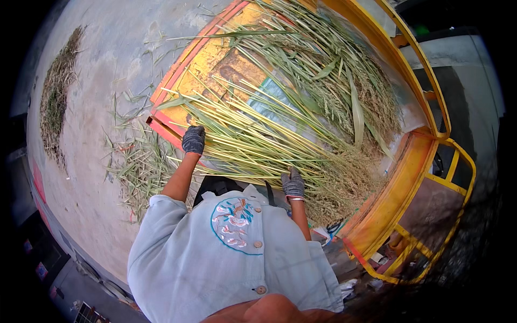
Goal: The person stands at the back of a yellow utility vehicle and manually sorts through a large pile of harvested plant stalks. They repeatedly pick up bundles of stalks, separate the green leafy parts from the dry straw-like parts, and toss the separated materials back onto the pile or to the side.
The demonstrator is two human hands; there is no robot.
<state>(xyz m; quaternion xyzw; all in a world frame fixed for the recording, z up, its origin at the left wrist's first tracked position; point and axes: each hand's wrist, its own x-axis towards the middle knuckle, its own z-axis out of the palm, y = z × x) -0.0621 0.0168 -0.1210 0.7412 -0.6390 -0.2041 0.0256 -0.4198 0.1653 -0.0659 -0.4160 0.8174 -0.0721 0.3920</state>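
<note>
A layer of long yellow-green stalks with feathery seed heads [253,140] lies across a yellow and red metal cart bed [180,114] in front of me. Their bare ends point left and the bushy heads lie to the right. My left hand [194,140], in a dark grey knit glove, is closed at the bare ends, by the bed's left edge. In a matching glove, my right hand [293,184] grips the near side of the stalks, close to the heads. Its fingertips are partly hidden among them.
A thicker pile of greener, leafy stalks [328,75] covers the far right of the bed. Yellow rails [417,59] and a yellow frame [458,188] border the right side. Stripped leaves [142,169] litter the concrete at left, and a dried plant heap [56,97] lies farther left.
</note>
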